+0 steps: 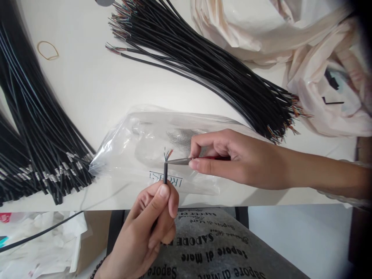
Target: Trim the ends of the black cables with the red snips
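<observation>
My left hand (151, 224) is closed around a thin black cable (165, 172) and holds it upright, its stripped end showing coloured inner wires. My right hand (232, 159) pinches a slim tool with a red handle (216, 158); its metal tip (178, 161) touches the cable just below the bared wires. Both hands hover over a clear plastic bag (136, 143) near the table's front edge.
A big bundle of black cables (203, 66) lies diagonally across the white table (87, 89). More black cables (31, 131) are heaped at the left. Crumpled pinkish plastic bags (314, 58) sit at the back right. A rubber band (48, 50) lies at the back left. A printed cushion (215, 248) is below.
</observation>
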### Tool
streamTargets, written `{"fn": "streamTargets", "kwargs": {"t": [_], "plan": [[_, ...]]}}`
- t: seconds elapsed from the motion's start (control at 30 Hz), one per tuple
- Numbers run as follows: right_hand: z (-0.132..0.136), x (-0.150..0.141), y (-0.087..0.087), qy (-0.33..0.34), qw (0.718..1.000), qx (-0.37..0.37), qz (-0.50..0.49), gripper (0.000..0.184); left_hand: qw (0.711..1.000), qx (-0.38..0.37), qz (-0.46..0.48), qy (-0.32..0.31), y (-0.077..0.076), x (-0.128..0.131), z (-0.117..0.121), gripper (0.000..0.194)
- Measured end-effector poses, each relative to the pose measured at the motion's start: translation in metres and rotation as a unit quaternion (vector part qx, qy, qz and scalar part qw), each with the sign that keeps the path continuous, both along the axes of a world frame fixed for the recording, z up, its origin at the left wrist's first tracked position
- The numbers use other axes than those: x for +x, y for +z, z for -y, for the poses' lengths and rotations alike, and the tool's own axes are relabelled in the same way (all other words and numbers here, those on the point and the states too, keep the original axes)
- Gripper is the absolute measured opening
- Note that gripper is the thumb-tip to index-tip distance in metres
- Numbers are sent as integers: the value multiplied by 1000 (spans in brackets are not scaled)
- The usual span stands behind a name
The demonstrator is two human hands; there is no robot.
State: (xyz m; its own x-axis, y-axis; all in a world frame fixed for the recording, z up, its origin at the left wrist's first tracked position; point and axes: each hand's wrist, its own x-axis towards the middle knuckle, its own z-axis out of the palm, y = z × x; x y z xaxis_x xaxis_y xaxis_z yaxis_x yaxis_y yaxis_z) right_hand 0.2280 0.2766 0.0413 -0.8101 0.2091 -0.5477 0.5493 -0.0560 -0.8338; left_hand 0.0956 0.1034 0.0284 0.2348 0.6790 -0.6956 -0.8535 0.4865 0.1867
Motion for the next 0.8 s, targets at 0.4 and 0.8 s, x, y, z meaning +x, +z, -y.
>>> {"fn": "streamTargets", "kwargs": {"t": [0.4,0.8], "plan": [[-4,-1,7,19,999,15,43,20,999,-17,-14,-24,3,0,-3,34],[-3,-3,6,10,995,77,55,19,996,-70,-36,-41,0,1,-6,32]]}}
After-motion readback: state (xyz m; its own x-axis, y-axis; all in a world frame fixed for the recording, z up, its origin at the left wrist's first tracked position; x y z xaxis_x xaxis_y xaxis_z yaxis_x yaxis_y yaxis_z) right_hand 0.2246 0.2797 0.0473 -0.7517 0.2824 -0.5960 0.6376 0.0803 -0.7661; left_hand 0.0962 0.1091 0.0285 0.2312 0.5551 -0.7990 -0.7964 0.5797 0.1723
